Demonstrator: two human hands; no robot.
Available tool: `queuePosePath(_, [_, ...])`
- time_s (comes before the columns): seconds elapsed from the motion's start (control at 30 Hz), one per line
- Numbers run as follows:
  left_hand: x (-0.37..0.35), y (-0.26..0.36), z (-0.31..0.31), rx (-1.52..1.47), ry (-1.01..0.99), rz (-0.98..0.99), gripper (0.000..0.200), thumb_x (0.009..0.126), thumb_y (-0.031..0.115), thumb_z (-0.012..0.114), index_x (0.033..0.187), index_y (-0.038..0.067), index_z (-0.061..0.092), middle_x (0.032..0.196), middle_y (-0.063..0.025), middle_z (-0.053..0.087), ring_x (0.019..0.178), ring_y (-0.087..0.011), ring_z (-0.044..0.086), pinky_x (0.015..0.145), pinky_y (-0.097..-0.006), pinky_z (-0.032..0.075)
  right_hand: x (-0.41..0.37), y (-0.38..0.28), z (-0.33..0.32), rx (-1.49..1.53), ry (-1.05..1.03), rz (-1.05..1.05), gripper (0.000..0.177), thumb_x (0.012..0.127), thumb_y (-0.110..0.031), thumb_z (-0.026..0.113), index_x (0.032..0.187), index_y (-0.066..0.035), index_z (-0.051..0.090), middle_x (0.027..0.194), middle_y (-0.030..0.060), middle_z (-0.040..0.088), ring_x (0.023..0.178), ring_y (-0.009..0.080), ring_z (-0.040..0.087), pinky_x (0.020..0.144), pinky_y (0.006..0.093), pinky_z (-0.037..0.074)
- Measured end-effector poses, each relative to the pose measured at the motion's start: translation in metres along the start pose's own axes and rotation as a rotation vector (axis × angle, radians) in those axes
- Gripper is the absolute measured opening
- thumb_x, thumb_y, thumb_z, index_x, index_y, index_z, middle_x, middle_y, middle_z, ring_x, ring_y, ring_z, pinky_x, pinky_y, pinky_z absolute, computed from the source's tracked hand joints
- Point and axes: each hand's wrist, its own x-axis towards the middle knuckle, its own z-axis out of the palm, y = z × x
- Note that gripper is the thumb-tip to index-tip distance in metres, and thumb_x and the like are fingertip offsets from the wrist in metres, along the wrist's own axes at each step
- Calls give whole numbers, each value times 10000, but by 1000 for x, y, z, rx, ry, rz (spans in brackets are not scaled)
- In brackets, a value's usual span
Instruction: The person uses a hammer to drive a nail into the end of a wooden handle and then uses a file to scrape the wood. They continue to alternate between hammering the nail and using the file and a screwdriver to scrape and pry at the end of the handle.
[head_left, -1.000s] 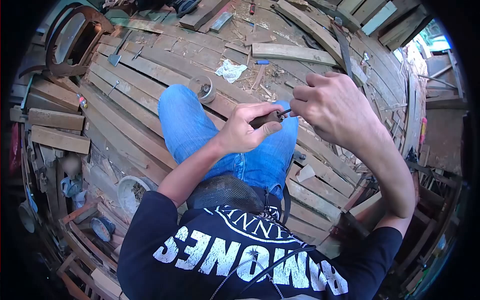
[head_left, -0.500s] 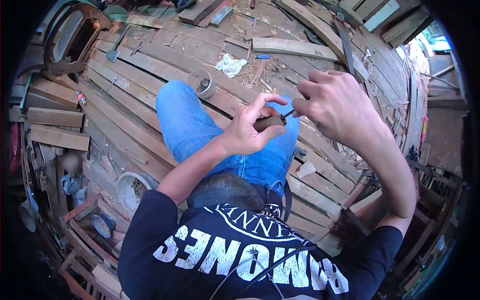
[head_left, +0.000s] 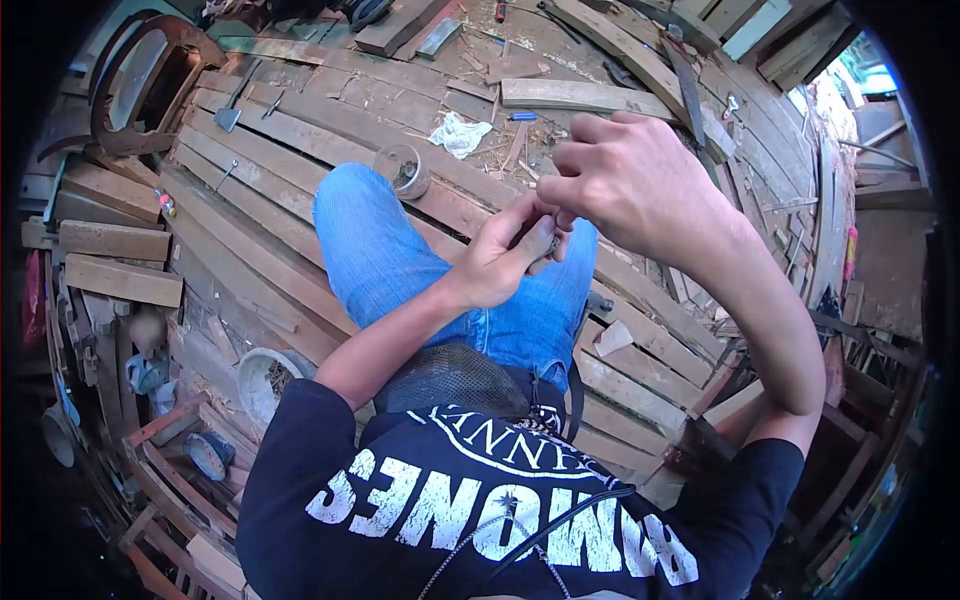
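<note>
The right hand [head_left: 625,185] has swung in to the left and now overlaps the left hand [head_left: 500,262], so the brown-handled tool [head_left: 548,242], plainly seen a moment ago, is almost covered. Around them, a small clear jar [head_left: 403,170] stands just beyond the knee in blue jeans [head_left: 385,245], a crumpled white rag [head_left: 458,134] lies a little further out, and a blue pen [head_left: 521,116] rests near a loose plank [head_left: 585,96]. A white bucket [head_left: 262,382] sits to the left of the person's hip, and a curved wooden frame [head_left: 140,75] stands at the far left. Everything lies on a floor of rough boards [head_left: 270,250] strewn with shavings and offcuts, in a cluttered wood workshop. The tool sits above the thigh, between the two hands: the left hand grasps its handle with curled fingers and the thumb laid along it, and only a dark sliver shows. The right hand is clenched, its fingertips pressed against the tool's far end; what they pinch there is hidden.
</note>
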Motion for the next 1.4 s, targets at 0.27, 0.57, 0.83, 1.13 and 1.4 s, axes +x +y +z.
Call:
queuePosePath(0.27, [1,-7,-12,-81,137,57,153,1012,185,414,1035,51,483,777,-58,552,597,-60,443,519,-198,378,-8,3,26,57,616,210,260,723,-262,739,922,-120,651,999,59,623,845,219,626,663,334,524])
queuePosePath(0.57, [-3,-12,-28,-184,211,47,161,1017,210,397,1048,64,456,799,-141,603,566,-107,491,530,-220,422,-189,-130,360,497,252,1776,320,812,-309,691,851,1,620,764,167,656,742,315,652,691,405,507])
queuePosePath(0.83, [-5,-14,-24,-17,313,92,169,1018,225,381,1013,62,427,749,-128,599,535,-92,480,496,-215,404,-212,-230,441,694,-463,1736,324,824,-302,667,960,-10,626,862,207,660,790,344,647,719,433,494])
queuePosePath(1.13, [-11,-5,-18,120,416,136,157,1006,196,352,972,53,408,699,-147,622,460,-94,503,441,-207,401,-219,-225,434,783,-389,1703,325,849,-295,634,988,-2,612,887,209,659,807,356,644,729,446,488])
queuePosePath(1.4, [-5,-4,-15,24,498,74,198,1018,237,319,947,68,395,669,-137,606,453,-109,506,433,-214,402,-214,-220,398,939,33,1777,307,928,-261,492,989,26,581,877,212,655,809,397,627,732,482,468])
